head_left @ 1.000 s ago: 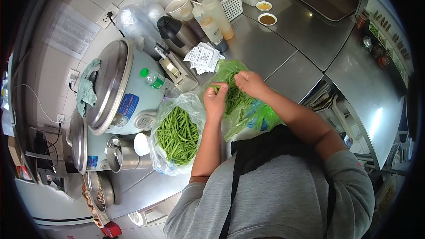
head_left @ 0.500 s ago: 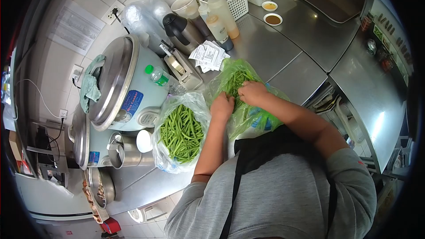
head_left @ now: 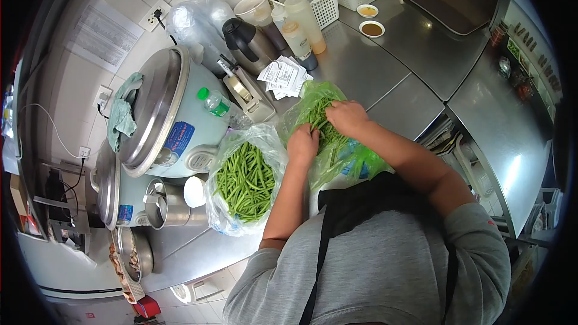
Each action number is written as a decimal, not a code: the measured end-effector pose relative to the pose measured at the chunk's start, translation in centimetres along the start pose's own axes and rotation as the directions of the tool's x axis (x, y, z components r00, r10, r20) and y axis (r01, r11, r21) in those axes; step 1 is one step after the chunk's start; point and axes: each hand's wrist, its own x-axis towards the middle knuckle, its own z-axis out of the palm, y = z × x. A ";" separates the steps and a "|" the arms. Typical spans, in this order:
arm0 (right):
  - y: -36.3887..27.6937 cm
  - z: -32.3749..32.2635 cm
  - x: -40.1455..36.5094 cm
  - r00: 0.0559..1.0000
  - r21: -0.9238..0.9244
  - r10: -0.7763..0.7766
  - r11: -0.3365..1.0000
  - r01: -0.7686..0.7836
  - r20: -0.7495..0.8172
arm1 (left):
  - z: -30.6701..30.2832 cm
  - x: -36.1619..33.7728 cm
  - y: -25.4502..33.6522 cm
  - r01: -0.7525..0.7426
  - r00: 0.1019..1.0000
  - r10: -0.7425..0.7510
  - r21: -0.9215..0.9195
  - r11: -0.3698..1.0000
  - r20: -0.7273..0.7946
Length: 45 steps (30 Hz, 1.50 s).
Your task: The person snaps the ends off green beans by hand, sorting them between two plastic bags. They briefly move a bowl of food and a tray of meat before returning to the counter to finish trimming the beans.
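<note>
Trimmed-looking green beans (head_left: 245, 182) fill a clear plastic bag (head_left: 274, 138) with its mouth spread wide, left of my hands. Beside it on the counter lies an opened light-green plastic bag (head_left: 293, 117), with more long green beans (head_left: 325, 129) inside. My left hand (head_left: 303, 142) is at the near left side of these beans, its fingers pinched together on some of them. Across from it, my right hand (head_left: 347, 118) is bent over the beans with closed fingers gripping at them. My knuckles partly hide both sets of fingertips.
Two large rice cookers (head_left: 174, 108) stand at the left. Behind the bags are a tape dispenser (head_left: 256, 96), paper receipts (head_left: 283, 76), a green-capped bottle (head_left: 214, 102), a thermos jug (head_left: 247, 42) and squeeze bottles (head_left: 304, 18). Two sauce dishes (head_left: 372, 29) sit farther back.
My right hand has shifted slightly away from me and turned over the beans. My left hand stays almost in place. The bags have barely moved.
</note>
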 end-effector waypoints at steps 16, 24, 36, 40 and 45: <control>-0.7 -0.9 0.3 0.923 0.963 0.313 -0.216 -0.161 0.224 | 0.7 1.6 0.1 0.057 0.996 0.009 -0.732 0.679 0.086; 0.1 0.4 -1.1 0.993 0.724 0.083 0.679 -0.121 0.089 | -0.7 1.5 1.1 0.169 0.974 -0.203 -0.921 0.352 0.102; -0.4 -1.0 0.0 0.919 0.965 0.307 -0.168 -0.202 0.246 | -1.4 2.1 0.4 0.161 0.975 -0.205 -0.915 0.370 0.088; 1.8 -1.3 0.0 0.891 0.955 0.344 -0.068 -0.290 0.295 | 1.2 3.9 -5.0 0.234 0.958 -0.278 -0.750 0.619 0.070; 1.0 0.1 -0.8 0.969 0.598 0.192 0.762 -0.248 0.157 | 1.7 4.5 -3.5 0.262 0.949 -0.279 0.126 0.957 0.146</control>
